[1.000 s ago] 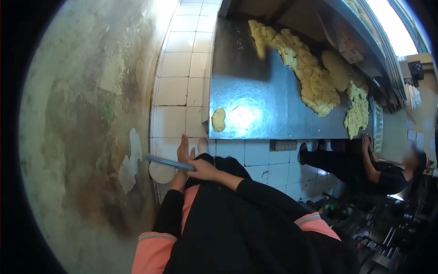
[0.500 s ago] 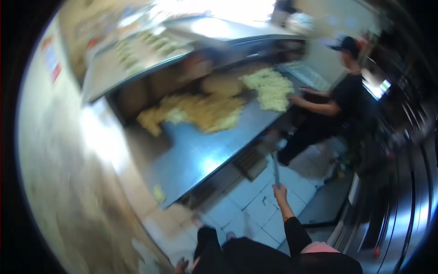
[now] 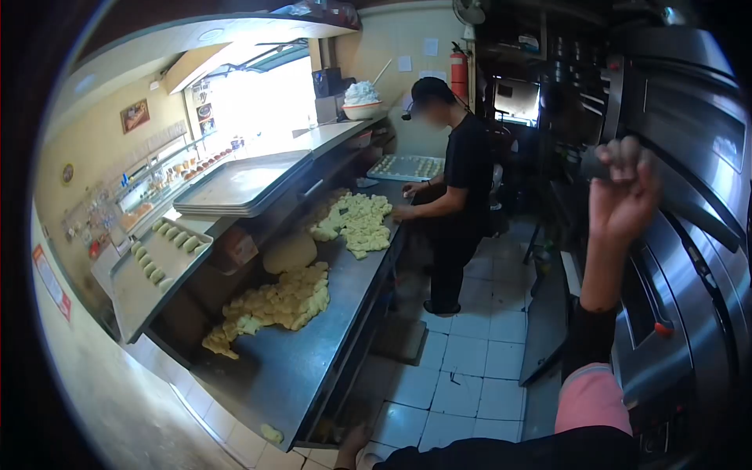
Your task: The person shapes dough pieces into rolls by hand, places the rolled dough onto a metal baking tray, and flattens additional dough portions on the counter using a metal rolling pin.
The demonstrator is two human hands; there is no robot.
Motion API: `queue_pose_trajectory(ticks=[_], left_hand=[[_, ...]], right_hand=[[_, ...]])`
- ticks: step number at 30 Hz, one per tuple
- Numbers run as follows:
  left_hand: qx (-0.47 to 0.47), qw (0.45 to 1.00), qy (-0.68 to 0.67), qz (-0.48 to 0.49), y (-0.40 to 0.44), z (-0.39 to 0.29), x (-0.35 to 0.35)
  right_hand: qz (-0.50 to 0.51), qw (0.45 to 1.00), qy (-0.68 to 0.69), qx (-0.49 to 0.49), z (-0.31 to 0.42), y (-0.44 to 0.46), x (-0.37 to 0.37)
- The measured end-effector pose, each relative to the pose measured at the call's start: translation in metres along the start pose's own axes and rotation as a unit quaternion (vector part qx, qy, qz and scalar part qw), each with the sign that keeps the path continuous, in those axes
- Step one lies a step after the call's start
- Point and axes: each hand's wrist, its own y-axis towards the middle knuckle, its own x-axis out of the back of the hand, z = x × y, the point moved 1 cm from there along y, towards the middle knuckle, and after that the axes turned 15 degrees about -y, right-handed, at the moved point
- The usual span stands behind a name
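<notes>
My right hand (image 3: pixel 624 192) is raised at the right, in front of the steel oven doors. Its fingers are curled, and what they hold, if anything, I cannot make out. My left hand (image 3: pixel 355 439) hangs low beside the near end of the steel table (image 3: pixel 313 368), dim and blurred, its fingers not readable. A small dough piece (image 3: pixel 271 433) lies on that table's near corner. Farther along are a heap of yellow dough pieces (image 3: pixel 278 301), a large smooth dough lump (image 3: pixel 290 251) and a paler dough pile (image 3: pixel 360 223).
A co-worker (image 3: pixel 462 172) in black stands at the table's far end, hands by the pale dough. Trays (image 3: pixel 243 184) and a tray of shaped dough (image 3: pixel 160 258) rest on the shelf at left. Steel ovens (image 3: pixel 689 117) line the right; tiled floor (image 3: pixel 462 384) lies between.
The view has swung up and right. My hands have parted, the right one rising toward the ovens. The grey bar held earlier no longer shows.
</notes>
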Motion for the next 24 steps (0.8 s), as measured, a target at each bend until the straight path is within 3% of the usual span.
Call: queue_pose_trajectory(ticks=[1, 4, 6, 7, 8, 9, 10, 11, 12, 13, 15, 17, 20, 24], left_hand=[[0.039, 0.999, 0.032, -0.005, 0.012, 0.021, 0.001], [-0.155, 0.983, 0.098, -0.009, 0.018, 0.112, 0.008], [-0.299, 0.948, -0.028, -0.108, -0.012, 0.139, 0.014], [-0.144, 0.984, -0.046, -0.098, -0.036, 0.161, 0.023], [0.002, 0.994, -0.054, -0.096, -0.055, 0.176, 0.032], [0.081, 0.988, -0.073, -0.11, -0.07, 0.186, 0.038], [0.129, 0.979, -0.093, -0.125, -0.079, 0.193, 0.048], [0.151, 0.972, -0.108, -0.147, -0.089, 0.196, 0.057], [0.169, 0.964, -0.12, -0.165, -0.095, 0.197, 0.067], [0.184, 0.957, -0.132, -0.18, -0.1, 0.198, 0.074], [0.199, 0.947, -0.149, -0.204, -0.107, 0.199, 0.086], [0.2, 0.941, -0.162, -0.222, -0.112, 0.2, 0.095], [0.2, 0.93, -0.188, -0.245, -0.119, 0.196, 0.108], [0.205, 0.912, -0.22, -0.279, -0.128, 0.19, 0.121]], right_hand=[[0.028, 0.999, 0.035, 0.022, 0.008, 0.01, -0.013], [0.037, 0.992, 0.08, 0.091, -0.006, 0.006, -0.057], [0.037, 0.989, 0.054, 0.134, -0.06, -0.025, -0.091], [-0.042, 0.992, 0.098, 0.066, -0.124, -0.069, -0.114], [-0.128, 0.986, -0.055, -0.091, -0.193, -0.159, -0.147], [-0.166, 0.935, -0.171, -0.262, -0.261, -0.249, -0.181], [-0.099, 0.867, -0.143, -0.468, -0.294, -0.353, -0.217], [0.028, 0.755, -0.062, -0.652, -0.285, -0.467, -0.255], [0.177, 0.642, 0.02, -0.746, -0.25, -0.554, -0.299], [0.329, 0.552, 0.09, -0.761, -0.206, -0.609, -0.342], [0.557, 0.46, 0.196, -0.662, -0.132, -0.658, -0.405], [0.666, 0.451, 0.272, -0.529, -0.078, -0.673, -0.441], [0.711, 0.46, 0.331, -0.417, -0.039, -0.674, -0.468], [0.741, 0.451, 0.359, -0.345, -0.028, -0.673, -0.475]])
